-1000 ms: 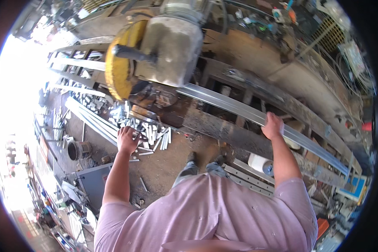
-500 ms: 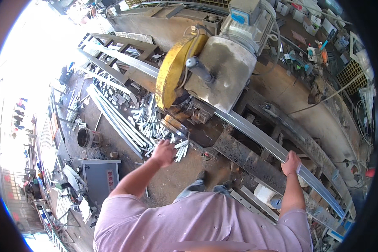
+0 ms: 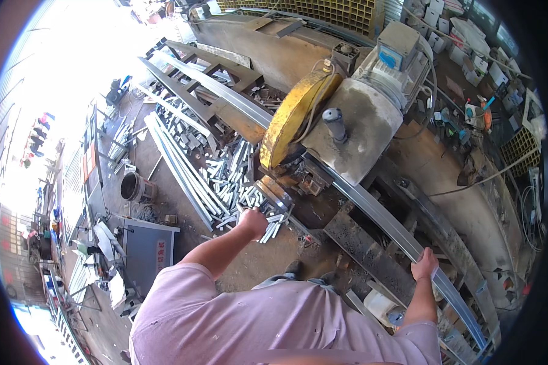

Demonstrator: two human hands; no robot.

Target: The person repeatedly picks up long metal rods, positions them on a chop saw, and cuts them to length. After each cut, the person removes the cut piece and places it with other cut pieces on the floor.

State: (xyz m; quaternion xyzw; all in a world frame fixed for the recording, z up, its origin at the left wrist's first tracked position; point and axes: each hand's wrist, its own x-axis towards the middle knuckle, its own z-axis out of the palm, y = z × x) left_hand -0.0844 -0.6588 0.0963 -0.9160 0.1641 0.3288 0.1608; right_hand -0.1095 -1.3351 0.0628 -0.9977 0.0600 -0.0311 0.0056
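Note:
My right hand is closed over long silvery metal bars, which lie side by side and run under the cut-off saw. That saw has a yellow blade guard, a dusty pale body, an upright grey handle and a grey motor. Near the saw's clamp end, my left hand is curled closed; what its fingers hold, if anything, is hidden. Beyond the guard, the bars continue along a steel frame toward the far left.
Short metal offcuts are heaped on the floor past my left hand, beside a bundle of long bars. A bucket and a grey cabinet stand at left. A white container sits below my right arm.
My left hand has gone from loosely spread fingers to a closed shape, nearer the clamp end. My right hand stays on the bars. The whole view has shifted, moving the saw rightward in the picture.

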